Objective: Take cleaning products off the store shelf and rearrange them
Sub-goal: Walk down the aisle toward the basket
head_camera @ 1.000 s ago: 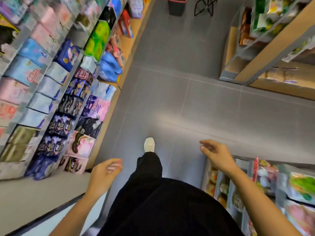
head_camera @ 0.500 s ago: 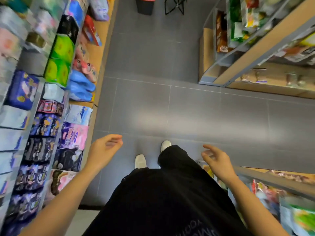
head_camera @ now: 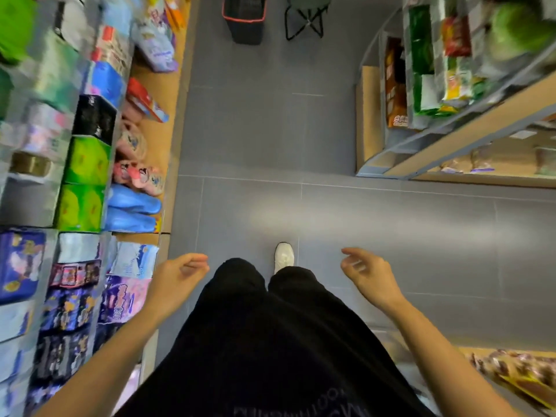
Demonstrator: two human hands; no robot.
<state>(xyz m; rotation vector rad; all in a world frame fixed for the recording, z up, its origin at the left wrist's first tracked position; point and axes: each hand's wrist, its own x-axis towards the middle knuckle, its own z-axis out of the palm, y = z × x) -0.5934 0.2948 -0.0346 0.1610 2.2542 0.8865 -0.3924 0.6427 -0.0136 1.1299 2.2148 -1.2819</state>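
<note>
Grey tile aisle floor (head_camera: 301, 130), head view: the green packs (head_camera: 84, 164) on the left shelf (head_camera: 156, 139) sit lower in frame than a second ago, so the person is walking up the aisle. Left hand (head_camera: 180, 275) and right hand (head_camera: 367, 275) are both empty, fingers loosely curled, well clear of the stock. Judgement: nothing is taken yet and the reach to the shelf is pending.

Grey tiled floor (head_camera: 255, 130), black trousers (head_camera: 270, 341), white shoe (head_camera: 284, 256), lime-green packs (head_camera: 85, 182), blue slippers (head_camera: 132, 210).
</note>
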